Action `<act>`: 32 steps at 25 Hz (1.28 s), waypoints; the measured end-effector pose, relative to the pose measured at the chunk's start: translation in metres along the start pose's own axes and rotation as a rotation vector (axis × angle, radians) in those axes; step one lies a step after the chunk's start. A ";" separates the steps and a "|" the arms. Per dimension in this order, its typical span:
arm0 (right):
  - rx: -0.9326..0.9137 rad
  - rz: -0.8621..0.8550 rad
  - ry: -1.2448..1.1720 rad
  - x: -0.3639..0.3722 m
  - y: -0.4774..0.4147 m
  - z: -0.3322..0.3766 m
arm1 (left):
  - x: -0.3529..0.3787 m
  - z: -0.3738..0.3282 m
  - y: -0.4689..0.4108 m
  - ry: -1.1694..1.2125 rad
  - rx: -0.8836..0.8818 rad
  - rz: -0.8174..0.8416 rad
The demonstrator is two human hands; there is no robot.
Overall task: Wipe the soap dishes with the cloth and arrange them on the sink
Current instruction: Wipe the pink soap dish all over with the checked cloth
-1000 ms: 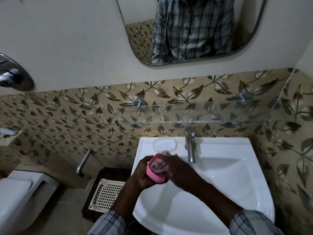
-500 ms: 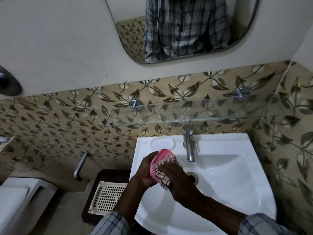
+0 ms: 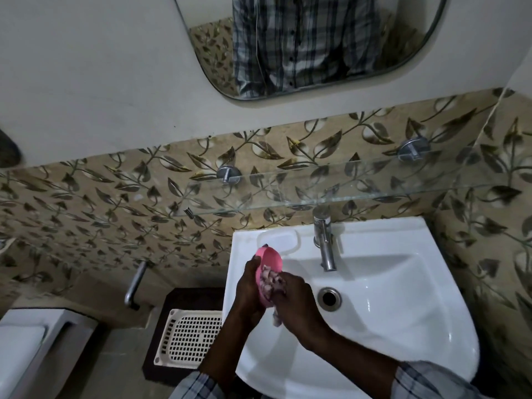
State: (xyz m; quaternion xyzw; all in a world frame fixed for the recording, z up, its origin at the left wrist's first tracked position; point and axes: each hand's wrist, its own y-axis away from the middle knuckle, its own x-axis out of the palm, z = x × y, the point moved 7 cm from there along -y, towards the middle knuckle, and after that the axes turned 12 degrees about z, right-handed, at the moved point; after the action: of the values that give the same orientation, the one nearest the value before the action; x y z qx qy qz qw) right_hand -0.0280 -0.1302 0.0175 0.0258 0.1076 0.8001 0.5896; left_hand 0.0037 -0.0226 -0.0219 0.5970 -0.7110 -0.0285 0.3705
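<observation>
My left hand point(image 3: 250, 286) holds a pink soap dish point(image 3: 271, 260) on edge over the left side of the white sink point(image 3: 403, 326), its hollow side turned to the right. My right hand point(image 3: 296, 298) presses a patterned cloth point(image 3: 270, 282) into the dish's hollow; a tail of the cloth hangs below my fingers. The lower part of the dish is hidden by cloth and fingers. A moulded soap recess point(image 3: 280, 240) lies in the sink's rim just behind the dish.
A chrome tap point(image 3: 325, 243) stands at the sink's back, the drain point(image 3: 329, 298) right of my hands. A glass shelf point(image 3: 331, 188) juts out above the tap. On a dark stand left of the sink lies a white perforated tray point(image 3: 188, 338). A toilet point(image 3: 23, 349) is at far left.
The dish has been turned in my left hand from flat to standing on edge, and my right hand with the cloth has moved from its top into the lower hollow. The camera has shifted left.
</observation>
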 end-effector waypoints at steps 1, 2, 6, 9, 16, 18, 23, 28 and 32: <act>0.166 -0.017 -0.316 0.006 -0.005 -0.010 | -0.002 -0.001 0.001 -0.045 0.077 -0.002; 0.252 -0.017 -0.473 0.011 -0.006 -0.013 | -0.003 -0.003 0.002 -0.080 0.131 0.008; -0.445 0.085 0.411 0.003 0.012 0.017 | -0.005 -0.006 0.005 -0.025 -0.090 0.051; -1.106 0.315 1.149 -0.020 0.018 0.022 | -0.005 0.001 0.015 -0.048 -0.290 0.137; -0.807 0.155 0.918 -0.005 -0.008 0.028 | -0.004 -0.015 0.005 -0.017 -0.128 -0.006; -0.258 0.260 0.255 0.005 -0.016 0.007 | -0.011 -0.015 0.004 -0.124 0.081 -0.125; 0.217 0.151 -0.589 -0.007 -0.045 0.021 | 0.015 -0.039 0.016 -0.495 0.533 0.048; 0.035 0.065 -0.116 -0.028 -0.049 0.028 | -0.004 -0.034 0.008 -0.575 0.414 0.127; -0.406 0.272 0.563 -0.021 -0.035 0.042 | -0.017 -0.027 -0.014 0.080 -0.276 0.088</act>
State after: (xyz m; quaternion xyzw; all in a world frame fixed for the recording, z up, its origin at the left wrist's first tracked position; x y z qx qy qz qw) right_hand 0.0187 -0.1343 0.0528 -0.2986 0.1000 0.8519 0.4184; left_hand 0.0303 -0.0006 -0.0177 0.5092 -0.7106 -0.0857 0.4780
